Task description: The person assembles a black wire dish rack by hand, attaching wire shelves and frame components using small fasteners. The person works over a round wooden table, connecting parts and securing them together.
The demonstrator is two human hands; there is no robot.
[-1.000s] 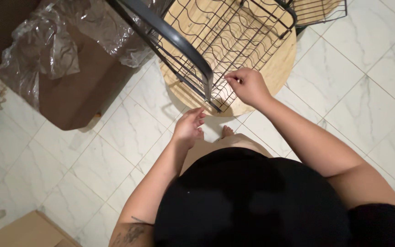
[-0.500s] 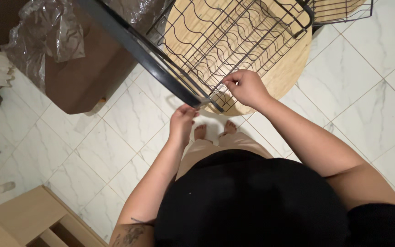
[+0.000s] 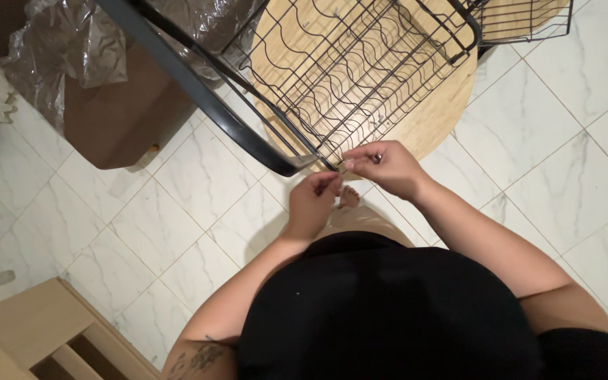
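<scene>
Black wire makes up the thing in hand: a black wire dish rack with wavy plate dividers (image 3: pixel 350 67), lying tilted over a round pale wooden tabletop (image 3: pixel 434 116), its near corner hanging past the table's edge above the floor. A dark grey curved metal frame bar (image 3: pixel 198 95) runs from the upper left down to that corner and ends there.

The right hand (image 3: pixel 388 167) has thumb and fingertips pressed together on something very small at the rack's corner; it may be a screw or a clip, but it is too small to tell. The left hand (image 3: pixel 314 200) sits just below, fingers curled and pinched up toward the same spot, touching or nearly touching the bar's end.

Judging from this, the main risk is the small piece slipping out of the pinch, since both hands work in the air over white marble-patterned floor tiles (image 3: pixel 177 204) where it could bounce away. The person's bare toes (image 3: pixel 350 197) lie right under the corner, so a sliding rack or bar could land on them. Neither hand grasps the rack firmly. A brown box with crumpled clear plastic wrap (image 3: pixel 117 105) stands well to the left.
</scene>
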